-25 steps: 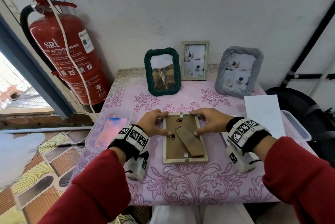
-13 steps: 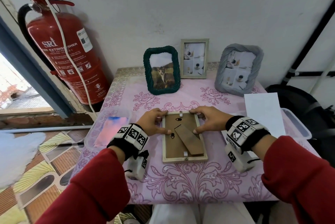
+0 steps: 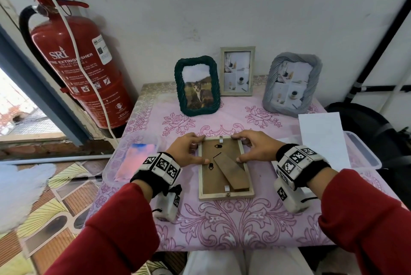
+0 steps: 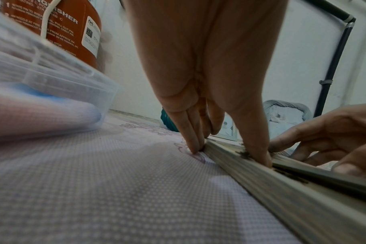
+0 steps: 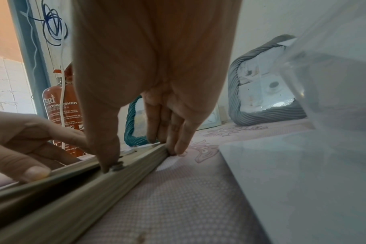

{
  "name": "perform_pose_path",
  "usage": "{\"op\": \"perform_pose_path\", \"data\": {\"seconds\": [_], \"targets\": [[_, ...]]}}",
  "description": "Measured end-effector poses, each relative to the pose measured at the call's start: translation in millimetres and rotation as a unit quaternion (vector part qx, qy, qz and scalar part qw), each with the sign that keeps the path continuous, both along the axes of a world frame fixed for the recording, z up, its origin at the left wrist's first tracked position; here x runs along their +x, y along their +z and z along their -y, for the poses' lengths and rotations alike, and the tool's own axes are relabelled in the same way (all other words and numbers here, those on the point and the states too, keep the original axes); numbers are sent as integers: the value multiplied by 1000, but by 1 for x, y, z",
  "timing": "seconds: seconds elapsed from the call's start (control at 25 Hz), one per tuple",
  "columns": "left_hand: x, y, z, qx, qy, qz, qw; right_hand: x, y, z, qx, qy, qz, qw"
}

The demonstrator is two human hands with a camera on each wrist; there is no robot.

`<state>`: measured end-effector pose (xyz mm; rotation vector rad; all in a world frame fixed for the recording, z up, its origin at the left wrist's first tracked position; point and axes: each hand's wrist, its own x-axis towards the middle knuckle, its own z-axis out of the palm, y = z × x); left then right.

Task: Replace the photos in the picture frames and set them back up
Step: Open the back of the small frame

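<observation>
A beige picture frame (image 3: 225, 195) lies face down on the pink tablecloth (image 3: 222, 225), brown backing and folded easel leg (image 3: 231, 173) up. My left hand (image 3: 189, 151) grips its upper left corner, thumb on the backing and fingers down against the outer edge. My right hand (image 3: 253, 149) grips the upper right corner the same way. The left wrist view shows the left hand (image 4: 209, 82) at the frame (image 4: 282, 189) rim. In the right wrist view the right hand (image 5: 153, 66) has its thumb on the frame (image 5: 94, 189) by a small clip.
Three frames stand at the back: green rope frame (image 3: 196, 86) with a cat photo, slim beige frame (image 3: 237, 71), grey frame (image 3: 291, 84). A clear box (image 3: 131, 159) with a pink-blue photo sits left. White paper (image 3: 322, 139) lies on another clear box (image 3: 362, 152) right. A fire extinguisher (image 3: 82, 70) stands left.
</observation>
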<state>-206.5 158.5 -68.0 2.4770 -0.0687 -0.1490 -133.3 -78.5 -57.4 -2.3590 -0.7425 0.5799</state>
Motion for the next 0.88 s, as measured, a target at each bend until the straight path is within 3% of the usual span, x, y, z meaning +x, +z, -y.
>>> {"op": "perform_pose_path", "data": {"seconds": [0.88], "targets": [[-2,-3,3,-7,18,-8,1000,0,-4,0,36,-30,-18,999]]}}
